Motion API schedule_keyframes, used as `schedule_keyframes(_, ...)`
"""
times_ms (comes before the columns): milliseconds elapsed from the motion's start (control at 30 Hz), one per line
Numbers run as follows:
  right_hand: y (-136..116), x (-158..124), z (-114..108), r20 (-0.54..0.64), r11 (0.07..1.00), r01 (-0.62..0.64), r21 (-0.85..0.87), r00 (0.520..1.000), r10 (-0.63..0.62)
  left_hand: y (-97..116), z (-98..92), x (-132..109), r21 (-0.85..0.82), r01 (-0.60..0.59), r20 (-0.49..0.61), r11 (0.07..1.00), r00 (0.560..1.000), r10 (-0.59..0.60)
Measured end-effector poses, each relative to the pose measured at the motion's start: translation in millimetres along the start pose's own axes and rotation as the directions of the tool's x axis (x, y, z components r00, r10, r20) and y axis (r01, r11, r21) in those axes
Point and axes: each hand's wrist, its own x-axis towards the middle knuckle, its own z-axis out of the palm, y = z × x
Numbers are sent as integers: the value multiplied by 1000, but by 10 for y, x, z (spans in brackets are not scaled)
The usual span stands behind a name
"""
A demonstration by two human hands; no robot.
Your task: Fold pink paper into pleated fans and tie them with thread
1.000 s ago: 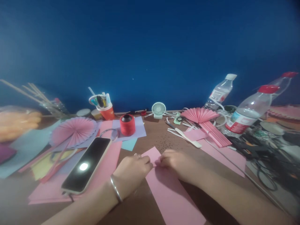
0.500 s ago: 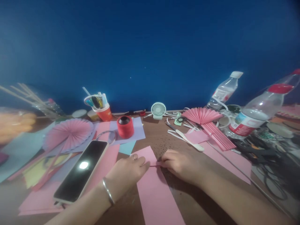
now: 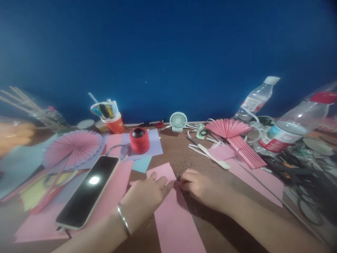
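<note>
A long pink paper sheet (image 3: 176,218) lies lengthwise in front of me on the brown table. My left hand (image 3: 150,193), with a ring and a bracelet, presses on its upper left part, fingers bent together and the thumb reaching to the right edge. My right hand (image 3: 200,186) is closed in a pinch at that right edge, on a narrow bit of pink paper (image 3: 178,183). The fingertips of both hands nearly meet there. My fingers hide most of this narrow bit.
Left are a phone (image 3: 88,191), pleated pink paper rosette (image 3: 75,147), red thread spool (image 3: 139,140) and cup of pens (image 3: 113,123). A small fan (image 3: 178,121) stands behind. Right are a white-handled knife (image 3: 214,158), folded pink fan (image 3: 229,128), plastic bottles (image 3: 284,135) and cables.
My left hand has slid slightly right along the paper, its thumb now close to the right fingertips. The right hand stays nearly in place. The view has shifted a little.
</note>
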Motion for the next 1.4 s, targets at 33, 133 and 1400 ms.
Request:
schedule_keyframes(33, 5, 4, -21, 4, 999, 2, 45, 1000, -2, 5, -5, 3, 5, -3, -8, 1000, 1000, 3)
schedule_keyframes(133, 33, 7, -57, -4, 972, -24, 235, 1000, 25, 6, -18, 11, 8, -8, -32, 1000, 999, 8)
schedule_keyframes(1400, 89, -308, 19, -26, 998, 57, 16, 998, -56, 95, 126, 47, 2, 59, -160, 998, 985, -58)
